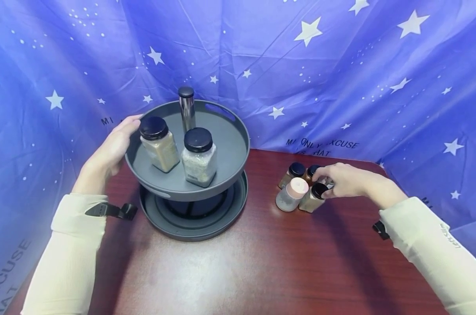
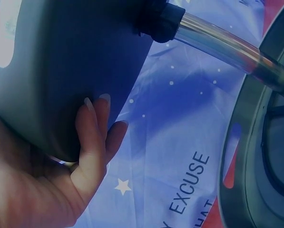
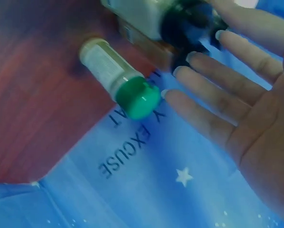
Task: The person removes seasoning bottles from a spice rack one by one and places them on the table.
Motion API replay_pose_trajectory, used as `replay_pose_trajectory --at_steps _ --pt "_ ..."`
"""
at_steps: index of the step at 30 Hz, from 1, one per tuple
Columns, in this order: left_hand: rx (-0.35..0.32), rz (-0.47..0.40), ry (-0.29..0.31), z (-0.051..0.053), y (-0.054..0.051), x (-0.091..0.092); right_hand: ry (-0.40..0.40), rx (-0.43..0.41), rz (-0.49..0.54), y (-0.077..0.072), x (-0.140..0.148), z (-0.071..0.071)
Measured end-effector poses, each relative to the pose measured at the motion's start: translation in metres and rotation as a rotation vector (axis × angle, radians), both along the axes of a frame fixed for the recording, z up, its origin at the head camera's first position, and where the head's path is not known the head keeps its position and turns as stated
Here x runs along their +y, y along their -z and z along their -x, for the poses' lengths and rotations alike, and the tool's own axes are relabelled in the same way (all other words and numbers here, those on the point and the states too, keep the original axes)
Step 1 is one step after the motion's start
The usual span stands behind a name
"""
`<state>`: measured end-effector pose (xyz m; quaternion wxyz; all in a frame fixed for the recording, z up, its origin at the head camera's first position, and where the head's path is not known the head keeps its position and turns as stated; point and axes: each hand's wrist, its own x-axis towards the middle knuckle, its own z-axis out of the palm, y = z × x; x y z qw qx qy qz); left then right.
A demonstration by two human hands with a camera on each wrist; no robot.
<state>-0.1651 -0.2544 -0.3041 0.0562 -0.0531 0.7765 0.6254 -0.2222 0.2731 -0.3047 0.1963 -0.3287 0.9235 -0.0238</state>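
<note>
My left hand (image 1: 110,151) (image 2: 56,175) holds the left rim of the grey upper tray (image 1: 231,144) (image 2: 61,85), its fingers curled beneath. On that tray stand a jar of tan contents (image 1: 163,153), a jar of pale contents (image 1: 199,166) and a slim, shiny black-capped container (image 1: 187,111). At the right, my right hand (image 1: 348,181) (image 3: 246,95) reaches over a cluster of small jars, fingers spread and fairly straight, fingertips close to the black lids (image 1: 319,190). Contact with them is unclear. A green-lidded jar (image 3: 138,97) stands by the fingertips in the right wrist view.
Below the upper tray is a grey lower tray (image 1: 194,236), joined by a clear post (image 2: 222,38). A pink-lidded jar (image 1: 288,201) and a black-lidded jar (image 1: 287,177) stand left of my right hand. Blue starry cloth (image 1: 261,87) borders the red-brown table (image 1: 261,262).
</note>
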Motion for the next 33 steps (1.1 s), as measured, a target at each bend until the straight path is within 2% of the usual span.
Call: replay_pose_trajectory --at_steps 8,12,18,25,28,33 --pt "-0.009 0.0 0.012 0.001 -0.001 0.001 0.04 0.041 0.027 -0.029 0.001 0.004" --pt "-0.006 -0.001 0.012 0.0 -0.001 0.002 0.068 0.073 0.032 -0.047 -0.006 0.005" --pt "0.013 0.013 0.001 -0.001 0.0 0.0 0.063 0.144 0.066 -0.077 -0.024 0.008" --pt "0.018 0.029 0.009 -0.001 -0.001 0.002 0.101 0.064 0.207 -0.101 -0.047 0.002" --pt "0.02 0.04 0.006 -0.001 -0.001 0.001 0.104 0.036 0.247 -0.105 -0.055 0.0" --pt "0.019 0.034 0.002 0.0 0.0 0.0 0.06 0.035 0.29 -0.109 -0.068 -0.001"
